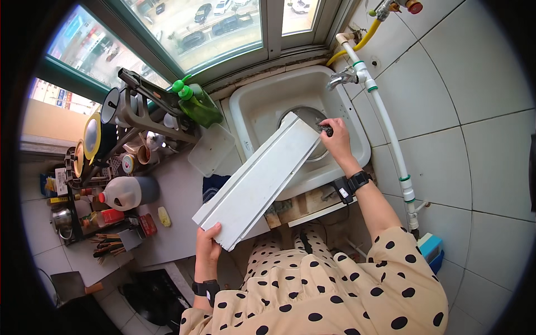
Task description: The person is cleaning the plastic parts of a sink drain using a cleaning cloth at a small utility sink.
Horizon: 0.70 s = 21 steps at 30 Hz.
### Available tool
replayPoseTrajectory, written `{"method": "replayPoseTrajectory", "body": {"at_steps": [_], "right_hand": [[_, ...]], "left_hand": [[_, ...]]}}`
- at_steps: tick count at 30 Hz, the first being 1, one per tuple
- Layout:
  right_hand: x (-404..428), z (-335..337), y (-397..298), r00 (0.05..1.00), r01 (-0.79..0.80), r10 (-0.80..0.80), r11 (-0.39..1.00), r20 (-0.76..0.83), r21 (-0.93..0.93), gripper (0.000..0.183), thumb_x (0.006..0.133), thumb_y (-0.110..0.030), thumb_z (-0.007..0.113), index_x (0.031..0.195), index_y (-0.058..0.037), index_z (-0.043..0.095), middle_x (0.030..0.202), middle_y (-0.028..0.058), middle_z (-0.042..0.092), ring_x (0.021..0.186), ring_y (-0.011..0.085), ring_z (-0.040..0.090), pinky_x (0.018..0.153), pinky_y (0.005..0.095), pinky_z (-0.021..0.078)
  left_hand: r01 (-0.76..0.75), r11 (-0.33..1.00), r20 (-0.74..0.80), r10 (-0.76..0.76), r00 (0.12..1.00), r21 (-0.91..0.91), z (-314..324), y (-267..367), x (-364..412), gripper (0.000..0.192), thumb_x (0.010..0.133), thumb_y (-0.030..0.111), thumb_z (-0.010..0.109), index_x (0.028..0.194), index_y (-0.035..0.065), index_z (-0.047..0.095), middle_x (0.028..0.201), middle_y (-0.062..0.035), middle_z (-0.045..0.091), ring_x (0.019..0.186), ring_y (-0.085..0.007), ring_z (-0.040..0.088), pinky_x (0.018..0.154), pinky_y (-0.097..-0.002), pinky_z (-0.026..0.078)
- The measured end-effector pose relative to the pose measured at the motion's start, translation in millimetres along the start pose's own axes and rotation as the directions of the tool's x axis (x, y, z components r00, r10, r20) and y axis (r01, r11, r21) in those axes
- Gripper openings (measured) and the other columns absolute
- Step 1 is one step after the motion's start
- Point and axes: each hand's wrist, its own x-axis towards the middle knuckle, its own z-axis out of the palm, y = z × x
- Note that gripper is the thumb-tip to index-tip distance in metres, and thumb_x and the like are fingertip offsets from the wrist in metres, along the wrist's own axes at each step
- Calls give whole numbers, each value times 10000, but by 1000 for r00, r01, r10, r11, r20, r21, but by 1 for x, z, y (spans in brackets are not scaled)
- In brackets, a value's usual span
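A long white panel (264,180), grooved along one side, slants across the front of the white sink (247,109). My left hand (208,245) grips its lower end, thumb on top. The upper end reaches over a round metal basin (307,115) inside the sink, partly hidden by the panel. My right hand (337,140) pinches a dark scouring pad (325,129), probably steel wool, at the panel's upper right corner. Whether the pad touches the panel is hard to tell.
A metal faucet (343,78) on a white pipe (387,113) juts over the sink. Left of it stand a green pump bottle (199,104), a clear plastic tray (212,149), a dish rack (146,119) and a plastic jug (130,193). Chopsticks (106,245) lie near the counter's edge.
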Motion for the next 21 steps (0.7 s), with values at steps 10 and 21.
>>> {"method": "replayPoseTrajectory", "body": {"at_steps": [10,21], "right_hand": [[83,-115,-88,979,199,-206,935,8,-293,503,727,-44,573,1194,-230,576,899,124,505,847,304,555,747,413,498],[99,-119,-85,968,250,-250,926,36,-282,288,718,-47,577,987,-149,582,875,119,500,756,298,567,695,408,492]], "left_hand": [[72,997,205,-69,976,-10,80,6,72,539,783,-44,593,1292,-58,419,1262,-199,527,1138,-328,551,1007,-440,440],[253,935,234,-195,952,-248,86,-41,99,520,848,-58,538,1339,-41,369,1306,-205,482,1208,-340,493,1045,-496,398]]}}
